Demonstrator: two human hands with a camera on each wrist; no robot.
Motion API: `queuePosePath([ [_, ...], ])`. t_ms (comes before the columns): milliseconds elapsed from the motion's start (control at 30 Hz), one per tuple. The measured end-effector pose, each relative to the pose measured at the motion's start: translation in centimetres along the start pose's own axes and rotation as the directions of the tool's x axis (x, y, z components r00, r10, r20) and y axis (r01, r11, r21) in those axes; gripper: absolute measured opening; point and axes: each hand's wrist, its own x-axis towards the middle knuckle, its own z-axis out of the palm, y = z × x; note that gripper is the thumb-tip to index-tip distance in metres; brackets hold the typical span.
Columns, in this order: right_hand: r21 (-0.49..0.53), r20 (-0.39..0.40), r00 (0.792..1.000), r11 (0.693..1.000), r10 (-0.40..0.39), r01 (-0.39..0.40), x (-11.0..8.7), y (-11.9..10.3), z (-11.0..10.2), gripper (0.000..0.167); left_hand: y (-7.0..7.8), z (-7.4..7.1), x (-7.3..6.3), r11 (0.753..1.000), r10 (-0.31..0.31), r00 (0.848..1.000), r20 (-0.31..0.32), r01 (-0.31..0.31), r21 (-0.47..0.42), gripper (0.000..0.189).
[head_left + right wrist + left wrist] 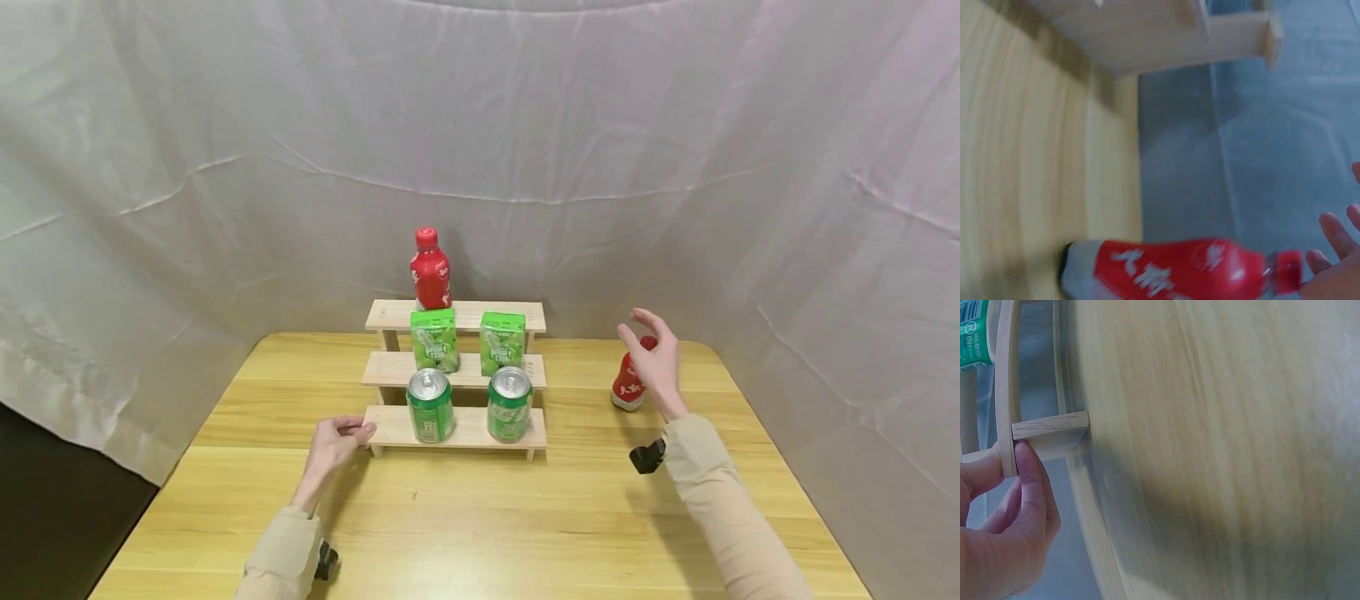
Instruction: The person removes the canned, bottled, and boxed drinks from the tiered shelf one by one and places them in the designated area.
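Observation:
At the left end of the lowest step of a three-tier wooden display shelf [471, 429], my left hand [333, 444] pinches the board between thumb and fingers. The left wrist view shows the thumb on one face of the board [1007, 381] and fingers on the other. My right hand [658, 367] is raised at the right, thumb and fingers spread apart with nothing between them. Just beyond it a red bottle [627, 385] with a white base stands on the table, partly hidden by the hand. In the right wrist view, fingertips [1334, 232] are near the bottle's cap [1287, 271].
Another red bottle [431, 275] stands on the top step. Two green drink cartons [434, 342] are on the middle step, and two green cans [431, 408] on the lowest. Grey cloth [600, 183] hangs behind and beside the wooden table [480, 525].

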Motion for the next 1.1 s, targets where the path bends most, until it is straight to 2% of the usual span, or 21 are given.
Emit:
queuePosePath([
  [100, -0.025, 0.027, 0.999, 0.999, -0.023, 0.024, -0.3, -1.2, 0.6, 0.048, 0.0, 0.0, 0.0, 1.0, 0.002, 1.0, -0.001, -0.002, 0.012, 0.037],
  [400, 0.014, 0.1, 0.984, 0.989, -0.145, 0.145, -0.7, -4.6, 2.6, 0.046, -0.1, -0.1, -0.1, 1.0, 0.013, 1.0, -0.007, -0.013, 0.021, 0.038],
  [833, 0.019, 0.217, 0.935, 0.959, -0.28, 0.283, -0.7, -9.9, 7.1, 0.046, 0.1, -0.2, -0.2, 1.0, 0.005, 1.0, 0.005, -0.005, 0.028, 0.038],
  [1100, 0.04, 0.292, 0.904, 0.948, -0.313, 0.316, -0.6, -12.7, 9.7, 0.049, 0.1, -0.2, -0.1, 1.0, 0.004, 1.0, 0.014, -0.004, 0.026, 0.039],
])
